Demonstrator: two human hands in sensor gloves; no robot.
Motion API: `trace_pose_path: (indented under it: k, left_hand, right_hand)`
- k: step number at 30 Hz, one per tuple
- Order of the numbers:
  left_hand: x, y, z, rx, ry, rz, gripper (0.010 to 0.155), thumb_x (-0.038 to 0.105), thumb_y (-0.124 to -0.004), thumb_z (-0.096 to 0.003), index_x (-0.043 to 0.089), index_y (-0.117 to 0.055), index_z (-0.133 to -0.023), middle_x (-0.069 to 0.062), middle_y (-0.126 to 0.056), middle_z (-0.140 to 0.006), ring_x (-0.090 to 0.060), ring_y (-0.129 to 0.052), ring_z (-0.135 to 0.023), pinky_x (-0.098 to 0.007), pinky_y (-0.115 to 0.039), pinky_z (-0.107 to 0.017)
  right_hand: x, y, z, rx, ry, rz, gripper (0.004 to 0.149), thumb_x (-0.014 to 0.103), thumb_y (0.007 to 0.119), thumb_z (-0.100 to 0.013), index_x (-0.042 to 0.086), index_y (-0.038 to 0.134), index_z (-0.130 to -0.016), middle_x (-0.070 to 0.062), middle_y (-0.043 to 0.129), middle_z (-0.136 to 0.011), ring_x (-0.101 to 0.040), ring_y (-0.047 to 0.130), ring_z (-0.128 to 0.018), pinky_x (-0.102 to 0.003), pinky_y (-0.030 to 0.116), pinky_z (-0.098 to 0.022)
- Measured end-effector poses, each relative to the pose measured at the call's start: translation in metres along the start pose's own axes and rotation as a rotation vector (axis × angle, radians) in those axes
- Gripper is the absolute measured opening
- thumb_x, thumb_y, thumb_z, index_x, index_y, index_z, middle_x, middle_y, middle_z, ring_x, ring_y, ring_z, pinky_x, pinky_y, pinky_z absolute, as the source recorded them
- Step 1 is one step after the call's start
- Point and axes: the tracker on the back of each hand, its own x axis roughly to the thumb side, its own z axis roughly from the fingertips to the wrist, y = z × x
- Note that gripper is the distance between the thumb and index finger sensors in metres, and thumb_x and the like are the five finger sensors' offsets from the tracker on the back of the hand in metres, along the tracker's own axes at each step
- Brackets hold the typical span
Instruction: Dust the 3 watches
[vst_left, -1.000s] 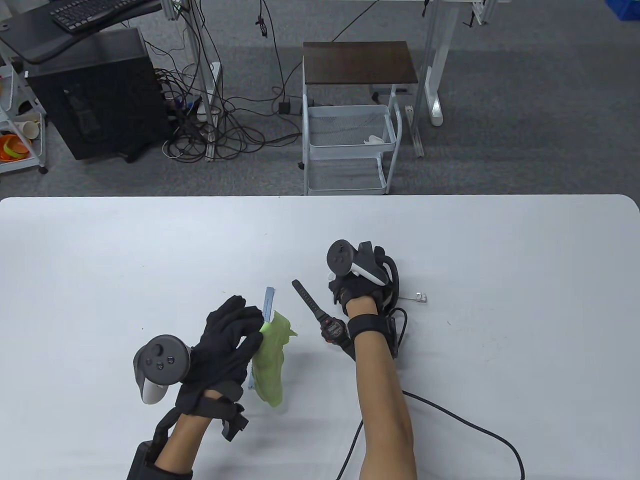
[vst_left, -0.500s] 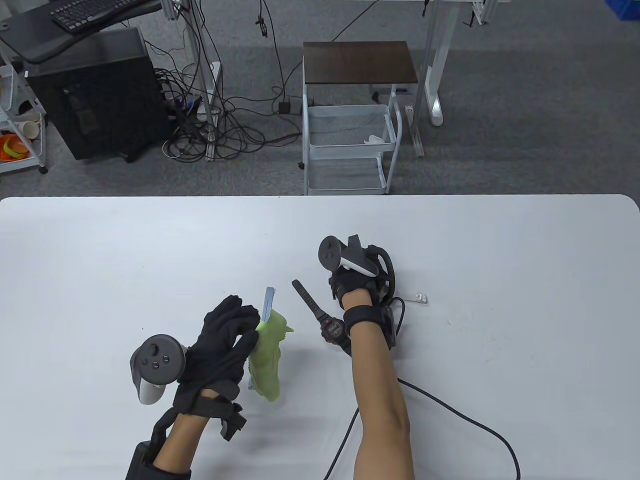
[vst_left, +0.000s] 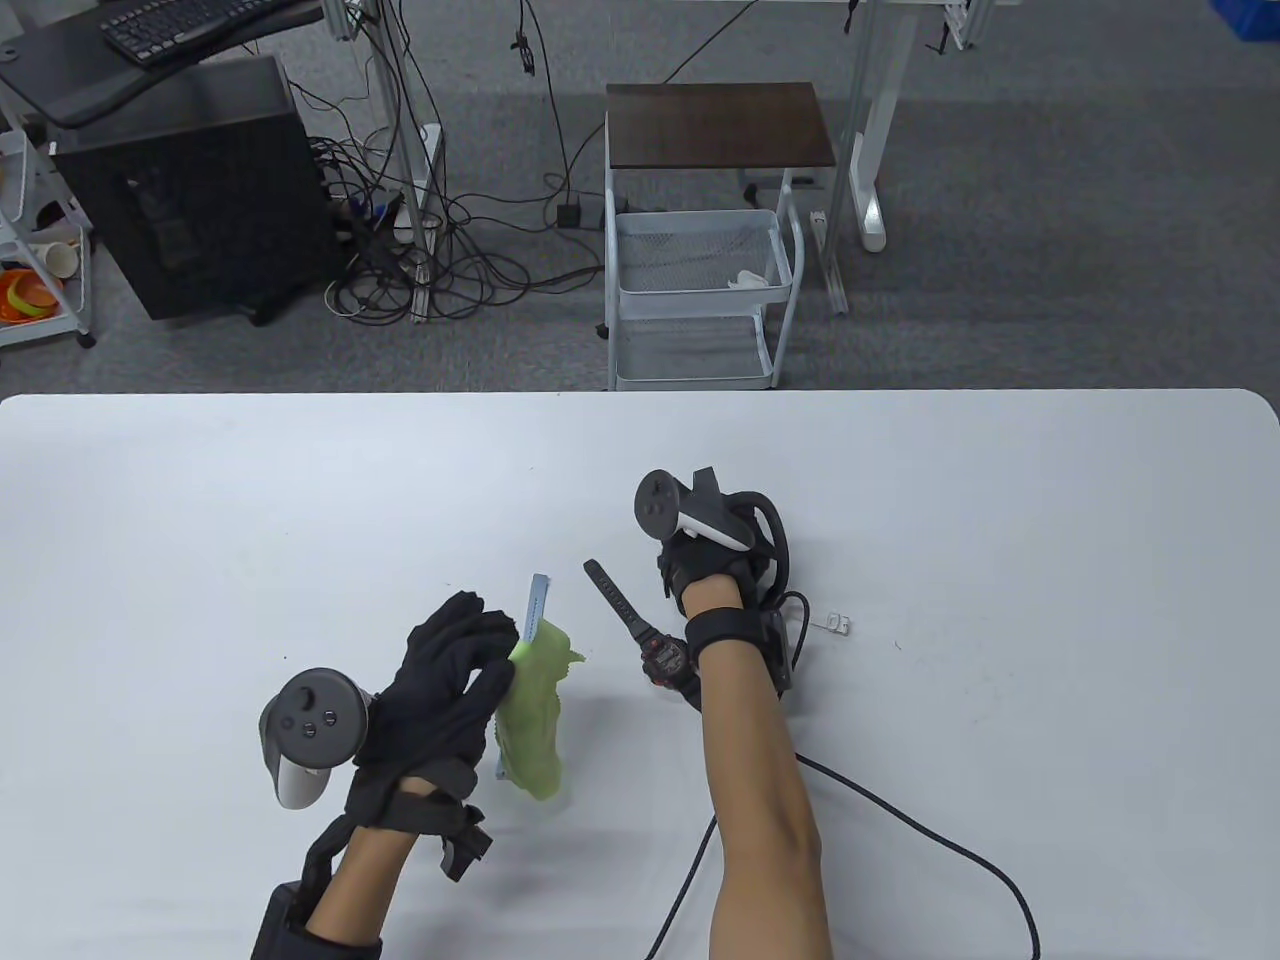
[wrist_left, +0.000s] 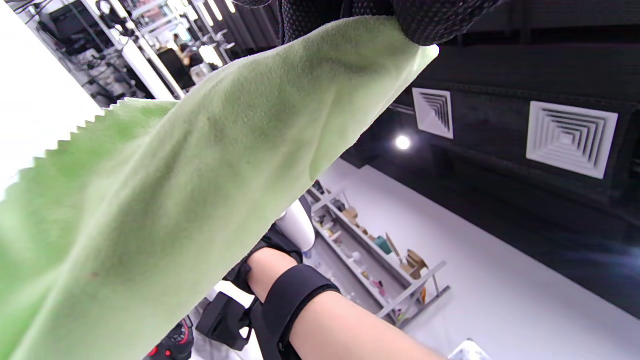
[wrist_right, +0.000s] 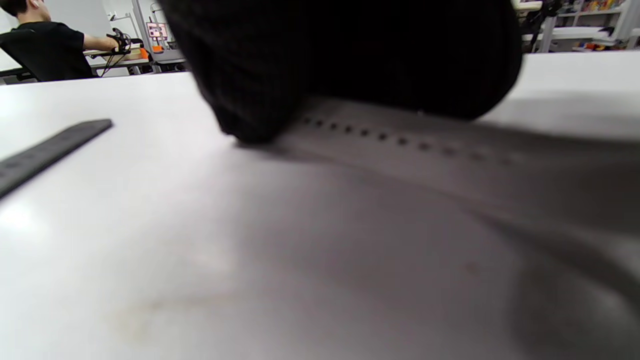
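A gloved right hand presses on a pale perforated watch strap lying flat on the white table; a black strap lies at its left edge.

A lab or office workroom: beyond the white tabletop lie grey carpet, a black computer tower (cables tangled beside it), a keyboard and a wire-basket trolley.

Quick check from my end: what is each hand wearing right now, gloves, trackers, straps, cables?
Both the left hand and the right hand wear black knit gloves, grey-and-white controller-shaped trackers strapped on their backs, and black wrist straps; forearms are unsleeved. A black cable trails from the right wrist.
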Motion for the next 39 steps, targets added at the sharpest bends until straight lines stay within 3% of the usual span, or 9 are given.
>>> trace_pose_path:
  k: [13, 20, 27, 39]
  left_hand:
    - [-0.003, 0.0, -0.001, -0.006, 0.005, 0.031, 0.044, 0.049, -0.064, -0.061, 0.022, -0.069, -0.096, -0.001, -0.072, -0.106, -0.038, -0.051, -0.113, -0.073, -0.028, -0.074]
    - [-0.004, 0.001, -0.001, 0.002, 0.006, 0.045, 0.044, 0.049, -0.064, -0.0609, 0.023, -0.069, -0.096, 0.0, -0.076, -0.104, -0.036, -0.056, -0.112, -0.072, -0.031, -0.075]
    - [-0.004, 0.001, 0.0, 0.006, 0.001, 0.046, 0.044, 0.049, -0.064, -0.0608, 0.024, -0.069, -0.096, 0.001, -0.08, -0.1, -0.032, -0.063, -0.11, -0.071, -0.033, -0.076]
    - [-0.005, 0.001, 0.0, 0.004, -0.006, 0.046, 0.044, 0.049, -0.064, -0.0607, 0.024, -0.069, -0.096, -0.001, -0.083, -0.097, -0.03, -0.071, -0.106, -0.07, -0.035, -0.076]
  right_hand:
    - [0.016, -0.003, -0.001, 0.009, -0.033, 0.15, 0.035, 0.036, 0.09, -0.033, 0.02, 0.097, -0.063, -0.018, 0.101, -0.052, -0.034, 0.098, -0.035, -0.07, 0.054, -0.06]
    - [0.013, 0.001, 0.005, -0.052, -0.065, 0.137, 0.035, 0.036, 0.089, -0.033, 0.019, 0.097, -0.064, -0.019, 0.102, -0.052, -0.033, 0.099, -0.034, -0.068, 0.057, -0.06]
    - [0.02, 0.002, 0.009, -0.068, -0.092, 0.227, 0.036, 0.035, 0.089, -0.033, 0.019, 0.096, -0.065, -0.018, 0.103, -0.052, -0.032, 0.101, -0.034, -0.065, 0.061, -0.059]
    - [0.019, 0.003, 0.011, -0.085, -0.072, 0.225, 0.036, 0.035, 0.088, -0.033, 0.021, 0.095, -0.065, -0.017, 0.103, -0.053, -0.03, 0.102, -0.035, -0.064, 0.063, -0.058]
